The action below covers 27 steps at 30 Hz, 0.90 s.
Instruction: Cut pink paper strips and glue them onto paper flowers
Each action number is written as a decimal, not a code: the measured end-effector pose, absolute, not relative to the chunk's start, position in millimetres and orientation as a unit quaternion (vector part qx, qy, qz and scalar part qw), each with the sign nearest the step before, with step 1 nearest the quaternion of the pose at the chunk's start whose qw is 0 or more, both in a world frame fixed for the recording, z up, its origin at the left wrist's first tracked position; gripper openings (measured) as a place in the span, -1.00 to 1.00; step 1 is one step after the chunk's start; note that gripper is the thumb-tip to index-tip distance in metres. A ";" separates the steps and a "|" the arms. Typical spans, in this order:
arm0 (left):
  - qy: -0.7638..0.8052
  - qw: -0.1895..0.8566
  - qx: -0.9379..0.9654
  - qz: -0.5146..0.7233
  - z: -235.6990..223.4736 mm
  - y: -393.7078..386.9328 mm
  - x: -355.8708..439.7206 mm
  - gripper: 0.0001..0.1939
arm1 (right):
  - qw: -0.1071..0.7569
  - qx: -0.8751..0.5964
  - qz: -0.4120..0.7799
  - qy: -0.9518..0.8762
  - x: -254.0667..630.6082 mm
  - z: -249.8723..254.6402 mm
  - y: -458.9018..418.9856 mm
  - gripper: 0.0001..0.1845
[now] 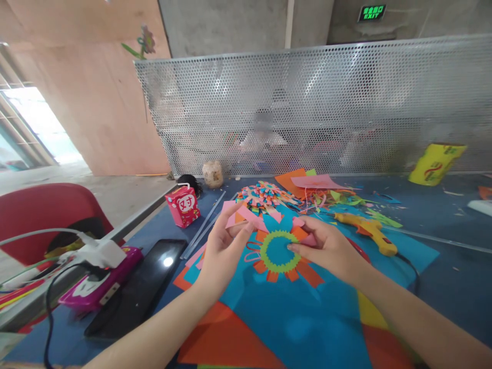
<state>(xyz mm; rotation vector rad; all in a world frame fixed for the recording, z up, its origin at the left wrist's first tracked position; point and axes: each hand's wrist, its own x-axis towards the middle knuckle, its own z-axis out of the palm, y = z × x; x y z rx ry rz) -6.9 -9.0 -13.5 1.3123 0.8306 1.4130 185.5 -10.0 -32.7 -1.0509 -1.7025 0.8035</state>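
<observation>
My right hand (332, 248) pinches the right side of a paper flower (280, 234), which has a green zigzag ring, a blue centre and orange, pink and blue petals. The thumb presses on its blue centre. My left hand (226, 246) is closed on a pink paper strip (258, 222) that reaches toward the flower's upper left edge; whether the two are joined I cannot tell. Below both hands lie large blue paper sheets (292, 318) and an orange sheet (226, 338). Just behind the flower is a pile of multicoloured fringed paper (265, 195).
A yellow glue gun (369, 230) with a black cord lies at the right, near paper scraps (326, 200). To the left are clear glue sticks (205, 225), a red drink carton (183, 206), a phone (142, 287) and a purple power strip (102, 287). A perforated metal screen (307, 113) stands behind.
</observation>
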 end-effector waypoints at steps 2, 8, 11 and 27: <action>0.345 0.490 0.534 0.596 -14.2 -8.0 -7.0 -0.52 | 0.474 -0.421 0.338 -0.695 186.6 -32.2 -9.7 -0.68; 0.356 0.476 0.540 0.596 -17.6 -6.0 -7.7 -0.50 | 0.471 -0.394 0.372 -0.696 187.3 -30.9 -8.6 -0.72; 0.359 0.468 0.549 0.593 -16.9 -6.4 -8.0 -0.54 | 0.468 -0.386 0.378 -0.699 186.3 -30.0 -9.1 -0.74; 0.341 0.406 0.572 0.626 -11.2 -10.4 -7.1 -0.52 | 0.484 -0.375 0.387 -0.689 182.4 -25.4 -13.6 -0.79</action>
